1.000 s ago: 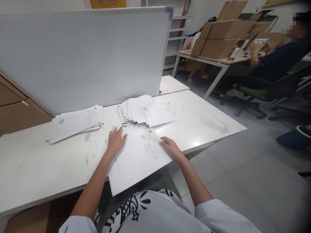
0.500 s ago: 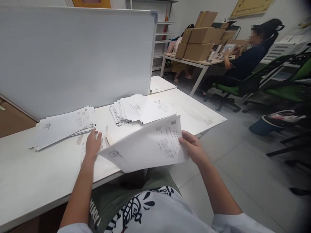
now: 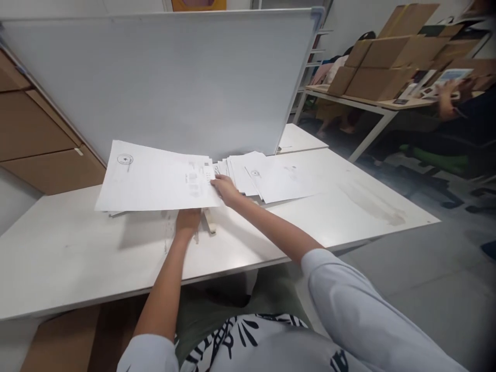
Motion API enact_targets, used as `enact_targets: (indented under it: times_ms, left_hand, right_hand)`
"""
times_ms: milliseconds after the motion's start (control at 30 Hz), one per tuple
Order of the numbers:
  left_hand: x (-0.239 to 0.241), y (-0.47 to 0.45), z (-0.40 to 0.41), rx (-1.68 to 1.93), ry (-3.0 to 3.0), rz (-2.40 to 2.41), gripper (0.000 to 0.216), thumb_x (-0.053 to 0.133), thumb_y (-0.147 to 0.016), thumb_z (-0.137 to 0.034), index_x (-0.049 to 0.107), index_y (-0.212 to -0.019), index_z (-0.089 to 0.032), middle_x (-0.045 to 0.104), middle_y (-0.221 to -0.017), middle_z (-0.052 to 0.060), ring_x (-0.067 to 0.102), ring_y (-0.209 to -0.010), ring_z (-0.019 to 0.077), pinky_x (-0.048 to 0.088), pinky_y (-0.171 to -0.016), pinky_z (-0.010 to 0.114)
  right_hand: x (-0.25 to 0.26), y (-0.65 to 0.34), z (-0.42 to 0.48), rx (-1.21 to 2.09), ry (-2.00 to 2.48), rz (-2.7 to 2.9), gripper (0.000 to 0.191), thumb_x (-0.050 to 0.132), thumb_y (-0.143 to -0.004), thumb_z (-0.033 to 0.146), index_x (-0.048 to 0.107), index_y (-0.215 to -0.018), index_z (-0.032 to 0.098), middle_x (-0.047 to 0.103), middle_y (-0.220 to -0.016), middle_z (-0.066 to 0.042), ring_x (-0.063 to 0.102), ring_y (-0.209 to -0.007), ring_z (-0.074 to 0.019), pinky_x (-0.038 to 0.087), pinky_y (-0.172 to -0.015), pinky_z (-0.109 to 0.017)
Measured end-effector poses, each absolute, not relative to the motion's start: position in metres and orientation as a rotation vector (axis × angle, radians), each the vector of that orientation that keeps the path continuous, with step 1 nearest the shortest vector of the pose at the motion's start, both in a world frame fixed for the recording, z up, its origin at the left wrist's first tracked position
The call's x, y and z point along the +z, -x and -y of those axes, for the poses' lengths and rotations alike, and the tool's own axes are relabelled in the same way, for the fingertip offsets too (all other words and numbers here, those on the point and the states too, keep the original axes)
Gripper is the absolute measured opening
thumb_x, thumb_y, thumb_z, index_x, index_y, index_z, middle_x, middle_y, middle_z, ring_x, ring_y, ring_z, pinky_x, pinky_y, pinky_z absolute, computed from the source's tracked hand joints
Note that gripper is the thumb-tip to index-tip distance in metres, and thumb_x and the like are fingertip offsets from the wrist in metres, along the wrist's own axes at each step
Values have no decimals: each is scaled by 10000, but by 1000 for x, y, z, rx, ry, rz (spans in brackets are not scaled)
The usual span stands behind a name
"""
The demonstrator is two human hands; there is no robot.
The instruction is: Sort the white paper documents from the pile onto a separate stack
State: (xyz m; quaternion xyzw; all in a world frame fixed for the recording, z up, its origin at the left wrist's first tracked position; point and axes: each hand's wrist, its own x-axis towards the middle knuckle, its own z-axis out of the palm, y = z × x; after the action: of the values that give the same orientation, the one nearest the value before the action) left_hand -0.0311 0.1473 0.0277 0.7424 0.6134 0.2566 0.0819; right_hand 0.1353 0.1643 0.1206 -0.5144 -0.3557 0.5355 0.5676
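My right hand [image 3: 227, 190] pinches the right edge of a printed paper sheet [image 3: 158, 178], which is held above the left part of the table. The sheet bears a round stamp mark at its left end and lines of print at its right. Beneath its lower edge, my left hand [image 3: 188, 221] is partly covered, and its fingers are hidden. A pile of papers lies under the sheet, almost wholly covered by it. Just right of my right hand rests another paper stack [image 3: 267, 178], its sheets fanned unevenly. A small pale strip-like object [image 3: 210, 223] lies beside my left hand.
A whiteboard [image 3: 166, 82] stands along the back of the white table [image 3: 93, 258]. Cardboard boxes [image 3: 34, 129] are behind it at left. Across the aisle, another person [image 3: 465, 108] sits at a desk stacked with cardboard boxes [image 3: 387, 62].
My right hand has carried the sheet leftward, from over my lap to above the left pile. The left hand's fingers have become hidden under it. The camera view has turned left.
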Motion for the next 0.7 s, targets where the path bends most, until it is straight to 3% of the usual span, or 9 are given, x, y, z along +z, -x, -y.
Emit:
enact_targets:
  times_ms: [133, 200, 333, 467, 567, 700]
  left_hand:
    - [32, 24, -149, 709, -2278, -1847, 422, 442, -913, -296, 540, -1269, -91, 554, -1292, 203, 456, -1260, 330, 328, -1070, 475]
    - [34, 25, -146, 687, -2298, -1858, 496, 413, -910, -289, 455, -1344, -52, 525, -1312, 224, 452, -1259, 335, 338, -1057, 467]
    - [39, 26, -143, 651, -2306, -1864, 515, 402, -910, -286, 395, -1388, -95, 518, -1318, 183, 488, -1221, 296, 392, -1014, 414]
    - [43, 25, -144, 650, -2268, -1898, 490, 448, -884, -272, 437, -1352, -126, 531, -1309, 164, 510, -1197, 293, 417, -985, 398]
    - [46, 25, -141, 694, -2192, -1994, 382, 462, -868, -239, 532, -1235, -160, 606, -1175, 142, 569, -1096, 293, 460, -905, 401]
    - [50, 30, -137, 837, -1940, -2290, 344, 339, -906, -173, 540, -1167, -70, 614, -1029, 214, 582, -1012, 342, 470, -826, 509]
  right_hand:
    - [104, -68, -223, 1244, 1257, 864, 352, 570, -666, 75, 591, -1009, 153, 681, -869, -53, 659, -868, -225, 525, -815, -346]
    - [94, -45, -243, 1247, 1298, 863, 396, 575, -635, 69, 580, -1021, 160, 667, -913, -63, 645, -923, -245, 511, -851, -359]
    - [77, -18, -265, 1263, 1388, 845, 484, 556, -618, 73, 548, -1092, 171, 640, -1020, -84, 601, -1044, -270, 474, -928, -378]
    - [74, -9, -265, 1246, 1405, 887, 596, 536, -655, 103, 460, -1243, 161, 632, -1100, -96, 608, -1042, -264, 488, -921, -378]
    - [79, -19, -252, 1173, 1356, 977, 583, 518, -718, 141, 421, -1293, 164, 604, -1215, -102, 597, -1079, -240, 485, -936, -362]
    - [88, -82, -225, 961, 1266, 1114, 492, 464, -798, 147, 443, -1290, 168, 499, -1381, -97, 478, -1253, -190, 351, -1082, -334]
